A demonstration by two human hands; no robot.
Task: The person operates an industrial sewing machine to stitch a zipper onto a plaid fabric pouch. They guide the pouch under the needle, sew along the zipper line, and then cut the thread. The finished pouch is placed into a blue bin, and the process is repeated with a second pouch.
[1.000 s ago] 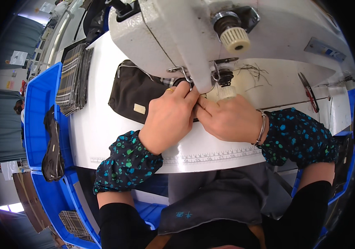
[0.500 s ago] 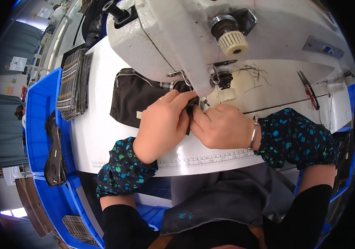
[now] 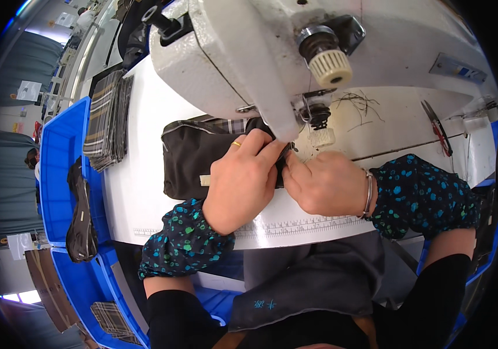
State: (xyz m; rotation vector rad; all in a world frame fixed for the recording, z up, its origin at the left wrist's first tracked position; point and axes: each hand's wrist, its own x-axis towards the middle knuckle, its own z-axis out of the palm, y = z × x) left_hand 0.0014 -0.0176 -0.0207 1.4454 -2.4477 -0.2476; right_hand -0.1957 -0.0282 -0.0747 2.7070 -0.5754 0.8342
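Note:
A dark brown fabric pouch (image 3: 188, 166) with a metal zipper, a plaid lining edge and a small pale tab lies beneath the head of a white sewing machine (image 3: 237, 64). My left hand (image 3: 243, 180) rests over the pouch's right part, its fingers bent and gripping the edge close to the needle area. Opposite it, my right hand (image 3: 330, 183) is closed, thumb and forefinger pinching the pouch's right end. The needle and the exact spot held are hidden behind the machine head and my fingers.
Stacked plaid fabric pieces (image 3: 107, 119) stand at the table's left, beside a blue bin (image 3: 57, 174) with a dark pouch (image 3: 80, 215) over its rim. Thread snippers (image 3: 437, 128) and loose threads (image 3: 360, 107) lie at the right. A ruler strip (image 3: 284, 227) runs along the front edge.
The pouch has turned slightly under the machine, and more of its plaid lining shows. Both hands have stayed on it, shifting a little with the fabric.

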